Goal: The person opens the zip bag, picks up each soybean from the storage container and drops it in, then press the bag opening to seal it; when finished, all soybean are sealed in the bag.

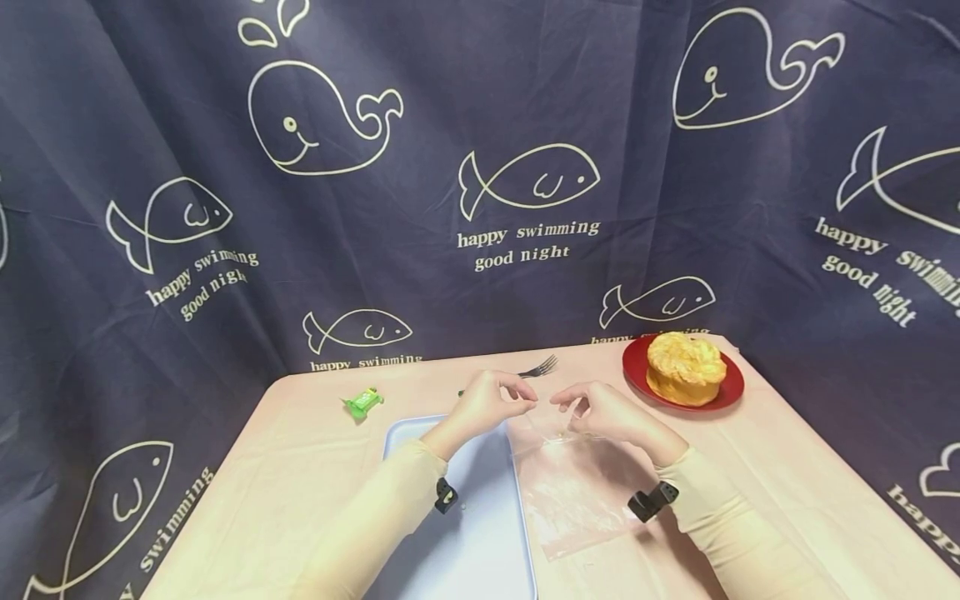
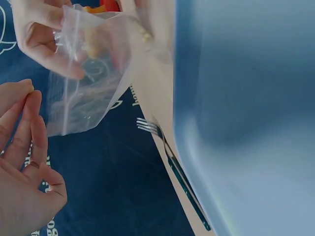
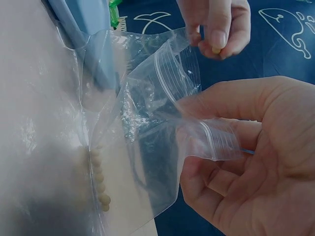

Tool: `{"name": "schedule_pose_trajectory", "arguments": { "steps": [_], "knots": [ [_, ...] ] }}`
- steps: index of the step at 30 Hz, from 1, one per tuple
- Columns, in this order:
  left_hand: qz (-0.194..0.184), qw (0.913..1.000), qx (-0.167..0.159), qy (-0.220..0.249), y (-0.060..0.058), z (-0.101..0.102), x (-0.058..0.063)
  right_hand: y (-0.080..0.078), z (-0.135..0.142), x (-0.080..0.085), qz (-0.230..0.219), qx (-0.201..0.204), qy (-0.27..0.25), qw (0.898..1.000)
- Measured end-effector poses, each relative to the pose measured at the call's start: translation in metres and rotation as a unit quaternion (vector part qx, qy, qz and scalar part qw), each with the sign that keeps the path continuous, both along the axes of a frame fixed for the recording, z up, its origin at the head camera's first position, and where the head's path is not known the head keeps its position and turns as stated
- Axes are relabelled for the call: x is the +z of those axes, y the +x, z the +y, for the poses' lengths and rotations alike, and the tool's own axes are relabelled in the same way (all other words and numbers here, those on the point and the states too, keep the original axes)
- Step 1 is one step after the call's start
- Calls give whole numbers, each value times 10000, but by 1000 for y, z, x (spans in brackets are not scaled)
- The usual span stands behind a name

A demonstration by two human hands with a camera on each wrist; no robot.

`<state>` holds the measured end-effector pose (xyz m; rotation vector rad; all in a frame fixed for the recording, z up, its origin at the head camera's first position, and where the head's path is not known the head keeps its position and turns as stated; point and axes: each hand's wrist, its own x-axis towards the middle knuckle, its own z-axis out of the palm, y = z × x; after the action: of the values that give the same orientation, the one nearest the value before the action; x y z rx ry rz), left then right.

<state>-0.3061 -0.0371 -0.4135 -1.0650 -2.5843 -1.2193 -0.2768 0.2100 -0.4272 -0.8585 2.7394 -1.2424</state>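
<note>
We see the left hand (image 1: 487,404) raised above the counter (image 1: 270,467), thumb and fingertips together, pinching a small yellowish bead (image 3: 216,50). The bead is just beside the mouth of a clear zip bag (image 1: 573,500), outside it. Facing it, the right hand (image 1: 603,412) grips the bag near its mouth, fingers clamped on the thin plastic; in the right wrist view we find the two ridged zip strips spread apart. Through the plastic there we also see a short row of beads (image 3: 100,179), gathered along a fold low in the bag.

The bag hangs down just right of a pale blue tray (image 1: 472,542), which lies partly under our left sleeve (image 1: 375,533). Beyond the tray we have a fork (image 1: 542,367), its handle partly hidden by the left hand in the head view. To the left of the tray is a green-wrapped candy (image 1: 363,402); at the far right, a red plate (image 1: 636,371) carries a round golden bread (image 1: 686,371). Behind the counter we face a dark blue curtain (image 1: 420,250) printed with fish and whales.
</note>
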Motion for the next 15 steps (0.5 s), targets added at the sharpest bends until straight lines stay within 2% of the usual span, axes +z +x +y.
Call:
{"name": "schedule_pose_trajectory", "arguments": {
  "steps": [8, 15],
  "knots": [
    [-119, 9996, -103, -252, -1, 7, -4, -1, 0, -2, -70, 3, -105, 9999],
    [-105, 9994, -18, -330, -3, 3, -6, -2, 2, -4, -151, -3, -125, 9998]
  ]
}}
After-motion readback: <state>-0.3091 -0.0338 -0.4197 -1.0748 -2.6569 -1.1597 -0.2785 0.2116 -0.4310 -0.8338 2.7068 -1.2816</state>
